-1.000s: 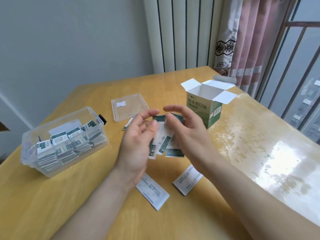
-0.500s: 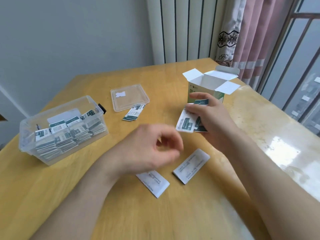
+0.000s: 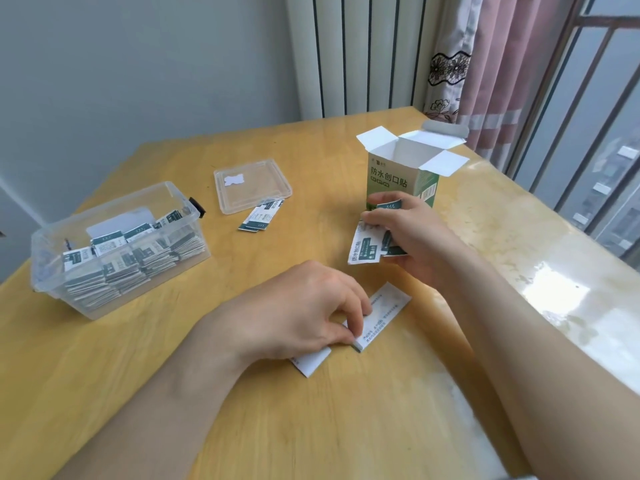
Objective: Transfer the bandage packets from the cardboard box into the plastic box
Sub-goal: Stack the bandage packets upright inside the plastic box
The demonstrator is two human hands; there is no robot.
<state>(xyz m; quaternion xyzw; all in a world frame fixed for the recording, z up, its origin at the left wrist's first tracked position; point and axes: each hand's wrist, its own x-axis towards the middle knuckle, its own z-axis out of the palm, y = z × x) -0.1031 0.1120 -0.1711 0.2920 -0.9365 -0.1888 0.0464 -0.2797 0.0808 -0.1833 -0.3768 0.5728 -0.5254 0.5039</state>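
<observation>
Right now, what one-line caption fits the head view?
Left hand pinches a face-down bandage packet on the table; right hand holds several packets before the open cardboard box.

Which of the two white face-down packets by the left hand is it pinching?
The right packet, nearer the cardboard box: the left hand pinches its near end. The other packet only pokes out beneath the palm.

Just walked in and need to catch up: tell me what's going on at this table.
A person's right hand grips a bunch of bandage packets in front of the open cardboard box; the left hand pinches a white packet lying on the table. The plastic box is well filled, its lid off beside it.
</observation>
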